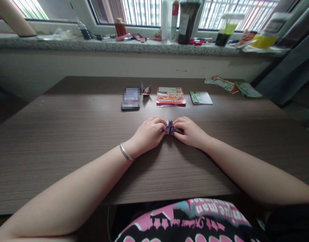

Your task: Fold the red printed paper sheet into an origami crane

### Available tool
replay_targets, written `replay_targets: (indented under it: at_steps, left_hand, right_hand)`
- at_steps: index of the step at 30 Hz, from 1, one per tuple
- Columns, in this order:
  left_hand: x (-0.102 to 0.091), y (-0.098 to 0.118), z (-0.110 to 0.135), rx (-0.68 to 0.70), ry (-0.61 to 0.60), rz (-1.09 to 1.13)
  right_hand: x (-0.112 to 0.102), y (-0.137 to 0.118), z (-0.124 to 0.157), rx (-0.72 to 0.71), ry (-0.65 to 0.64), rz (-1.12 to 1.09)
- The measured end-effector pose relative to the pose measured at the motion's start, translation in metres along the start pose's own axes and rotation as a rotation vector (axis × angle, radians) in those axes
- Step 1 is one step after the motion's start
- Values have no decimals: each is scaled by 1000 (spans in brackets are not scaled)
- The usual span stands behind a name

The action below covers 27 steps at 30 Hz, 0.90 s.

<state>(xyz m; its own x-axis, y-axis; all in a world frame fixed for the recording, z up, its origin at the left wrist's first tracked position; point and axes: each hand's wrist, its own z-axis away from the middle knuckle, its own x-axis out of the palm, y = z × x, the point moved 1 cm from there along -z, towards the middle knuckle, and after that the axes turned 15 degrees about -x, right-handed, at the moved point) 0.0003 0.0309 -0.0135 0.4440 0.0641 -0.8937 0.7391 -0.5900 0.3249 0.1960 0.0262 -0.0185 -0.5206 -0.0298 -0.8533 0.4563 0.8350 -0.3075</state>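
Note:
A small folded paper piece [170, 127], printed in blue, purple and white, is held just above the brown table between my two hands. My left hand [150, 132], with a silver bangle [126, 152] on its wrist, pinches the paper's left side. On the other side, the fingers of my right hand [191, 131] pinch its right edge. Farther back stands a red folded paper figure [146, 89] with a pointed tip, beside a phone [130, 98]. A stack of red and white printed sheets [171, 96] lies just beyond my hands.
Right of the red stack lies a small pile of green and white sheets [201, 98]. More printed leaflets [227, 84] are at the table's back right. Behind the table [69, 127], a stone windowsill [99, 47] carries bottles, a dark cup [188, 23] and pens.

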Motion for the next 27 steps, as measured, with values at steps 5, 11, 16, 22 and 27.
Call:
replay_targets:
  at_steps: [5,11,16,22,27]
  left_hand:
    - [2,0,-1,-58,-44,13]
    - [4,-5,-2,-142,-77,87]
    - [5,-7,-3,-218,-88,124]
    - [4,-7,-5,-241,-92,157]
    - [3,-6,-5,-254,-95,154]
  right_hand:
    - [0,2,-2,53,-1,16]
    - [3,6,-3,141,15,52]
    - [4,10,-5,171,-12,50]
    - [6,11,-5,202,4,50]
    - [8,13,-5,222,27,41]
